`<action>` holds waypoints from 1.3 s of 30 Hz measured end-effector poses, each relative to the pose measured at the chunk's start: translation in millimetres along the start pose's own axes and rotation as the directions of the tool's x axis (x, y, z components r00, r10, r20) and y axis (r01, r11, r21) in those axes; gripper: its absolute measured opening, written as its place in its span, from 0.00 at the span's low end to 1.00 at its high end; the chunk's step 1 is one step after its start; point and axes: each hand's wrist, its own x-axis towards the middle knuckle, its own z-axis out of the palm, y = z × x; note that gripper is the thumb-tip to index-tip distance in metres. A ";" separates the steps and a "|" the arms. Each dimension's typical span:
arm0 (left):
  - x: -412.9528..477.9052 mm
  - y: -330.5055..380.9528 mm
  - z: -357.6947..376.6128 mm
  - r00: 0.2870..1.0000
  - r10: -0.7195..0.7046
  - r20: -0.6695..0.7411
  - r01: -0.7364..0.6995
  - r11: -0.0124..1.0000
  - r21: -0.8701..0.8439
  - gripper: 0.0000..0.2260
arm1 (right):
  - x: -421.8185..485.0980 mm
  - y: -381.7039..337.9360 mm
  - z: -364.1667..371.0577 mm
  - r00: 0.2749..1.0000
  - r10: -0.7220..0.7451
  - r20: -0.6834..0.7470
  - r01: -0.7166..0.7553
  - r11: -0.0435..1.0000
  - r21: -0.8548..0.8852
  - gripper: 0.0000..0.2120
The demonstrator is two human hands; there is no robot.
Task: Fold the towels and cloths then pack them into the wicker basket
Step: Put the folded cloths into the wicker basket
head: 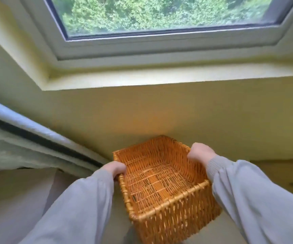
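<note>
Hands (116, 169) (200, 152) curled — gripping basket (159, 184) rim

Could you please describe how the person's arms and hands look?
The left sleeve and right sleeve are loose, pale grey and long; the right one ends in a ribbed knit cuff. The left hand and right hand are bare: no gloves or rings visible.

wicker basket (174, 219) | orange, rectangular | empty | angled to wall (159, 111)
</note>
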 end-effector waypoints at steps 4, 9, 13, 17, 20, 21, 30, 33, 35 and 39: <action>2.1 72.4 55.4 0.986 0.120 0.113 -0.133 0.985 0.110 0.08 | -10.4 89.7 -4.8 0.976 0.206 -0.069 -0.197 0.973 0.116 0.05; -23.0 155.0 141.2 0.930 0.287 0.232 -0.344 0.901 0.264 0.06 | -58.1 195.7 3.3 0.850 0.517 -0.105 -0.467 0.830 0.306 0.08; -56.0 211.2 219.0 0.855 0.400 0.330 -0.508 0.776 0.375 0.06 | -109.4 273.6 20.0 0.707 0.705 -0.065 -0.589 0.637 0.498 0.05; -106.5 263.3 313.9 0.775 0.484 0.405 -0.631 0.624 0.462 0.05 | -160.7 360.5 40.9 0.574 0.818 0.041 -0.623 0.403 0.670 0.06; -143.8 302.0 383.1 0.693 0.565 0.448 -0.719 0.494 0.488 0.04 | -178.6 424.9 52.6 0.517 0.852 0.078 -0.596 0.293 0.748 0.07; -160.3 318.0 423.2 0.668 0.578 0.468 -0.740 0.455 0.495 0.04 | -189.4 461.5 55.4 0.486 0.870 0.086 -0.594 0.256 0.763 0.06; -252.3 381.0 632.4 0.551 0.584 0.596 -0.828 0.295 0.477 0.05 | -240.0 650.0 84.1 0.287 0.937 0.199 -0.573 0.002 0.820 0.05; -273.8 395.7 690.8 0.504 0.571 0.648 -0.857 0.240 0.456 0.06 | -249.9 694.1 105.9 0.269 0.924 0.271 -0.530 -0.092 0.843 0.08; -285.9 410.4 734.6 0.477 0.574 0.666 -0.866 0.177 0.468 0.08 | -254.1 725.6 117.0 0.265 0.909 0.323 -0.506 -0.154 0.849 0.09; -308.9 438.0 817.4 0.422 0.559 0.714 -0.877 0.051 0.478 0.09 | -252.9 786.2 137.2 0.266 0.877 0.400 -0.433 -0.262 0.862 0.09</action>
